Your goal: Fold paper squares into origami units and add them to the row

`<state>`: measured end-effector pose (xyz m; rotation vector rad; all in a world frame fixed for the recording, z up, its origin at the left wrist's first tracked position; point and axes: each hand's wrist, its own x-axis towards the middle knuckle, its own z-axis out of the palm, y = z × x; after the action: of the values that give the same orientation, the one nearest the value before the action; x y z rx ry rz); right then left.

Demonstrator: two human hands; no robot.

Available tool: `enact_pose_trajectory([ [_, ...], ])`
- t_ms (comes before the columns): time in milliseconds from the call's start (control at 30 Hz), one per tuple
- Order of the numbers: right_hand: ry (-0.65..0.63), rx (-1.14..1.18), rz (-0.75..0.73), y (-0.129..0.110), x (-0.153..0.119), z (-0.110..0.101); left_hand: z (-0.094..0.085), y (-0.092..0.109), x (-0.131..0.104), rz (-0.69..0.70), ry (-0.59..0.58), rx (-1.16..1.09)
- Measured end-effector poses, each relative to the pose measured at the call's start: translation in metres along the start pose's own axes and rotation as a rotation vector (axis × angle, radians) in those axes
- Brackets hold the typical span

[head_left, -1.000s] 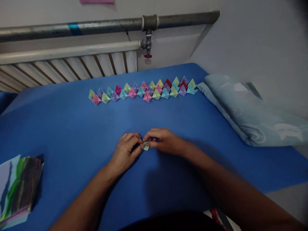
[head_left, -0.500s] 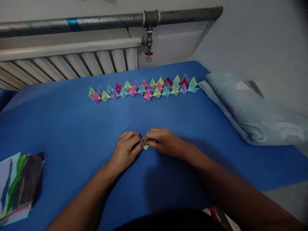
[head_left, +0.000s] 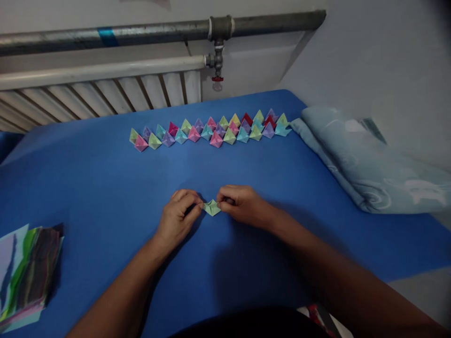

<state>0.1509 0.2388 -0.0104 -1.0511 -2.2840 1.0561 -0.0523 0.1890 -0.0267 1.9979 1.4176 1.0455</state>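
A small light-green origami boat [head_left: 212, 208] is stretched between my two hands, low over the blue surface [head_left: 116, 188]. My left hand [head_left: 181, 213] pinches its left tip between thumb and forefinger. At the opposite tip, my right hand [head_left: 241, 204] has a matching pinch, the other fingers curled in. The boat's folded middle shows between the fingertips; its two ends are partly covered by them. Beyond my hands, several finished paper boats [head_left: 193, 134] in pink, green, purple, blue, red and yellow stand in close rows.
At the left edge lies a stack of coloured paper sheets [head_left: 37, 267]. A folded pale-blue patterned cloth [head_left: 373, 169] rests on the right. Along the back wall run a white radiator [head_left: 105, 96] and a metal pipe [head_left: 158, 32] with a red-handled valve [head_left: 217, 79].
My hands have drawn slightly apart, the left one moving left and the right one right. More of the light-green boat now shows between them.
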Motion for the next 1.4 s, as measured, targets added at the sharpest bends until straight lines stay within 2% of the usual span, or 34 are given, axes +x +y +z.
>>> enact_pose_trajectory([
  [233,0.116,0.004,0.012,-0.001,0.0,0.003,0.0,0.003,0.0,-0.137,0.047,-0.038],
  [367,0.185,-0.052,-0.037,-0.009,-0.001,0.004,0.005,0.009,-0.002,-0.214,0.079,-0.047],
  [533,0.162,-0.095,-0.068,-0.021,-0.005,0.008,0.007,0.016,-0.003,-0.309,0.045,-0.043],
  [667,0.17,-0.088,-0.11,-0.023,-0.006,0.012,0.007,0.016,-0.002,-0.393,0.024,-0.177],
  [833,0.175,-0.126,-0.141,-0.02,-0.006,0.014,0.009,0.013,-0.001,-0.466,0.055,-0.326],
  [1000,0.111,-0.254,-0.135,-0.02,-0.008,0.013,0.011,0.011,0.002,-0.566,0.107,-0.526],
  [1167,0.076,-0.362,-0.145,-0.022,-0.01,0.014,0.007,0.012,0.006,-0.628,0.13,-0.555],
  [1300,0.058,-0.247,-0.123,-0.023,-0.01,0.014,0.006,0.011,0.005,-0.623,0.111,-0.485],
  [1400,0.125,-0.048,-0.06,-0.025,-0.008,0.012,0.007,0.01,0.002,-0.574,0.075,-0.372],
])
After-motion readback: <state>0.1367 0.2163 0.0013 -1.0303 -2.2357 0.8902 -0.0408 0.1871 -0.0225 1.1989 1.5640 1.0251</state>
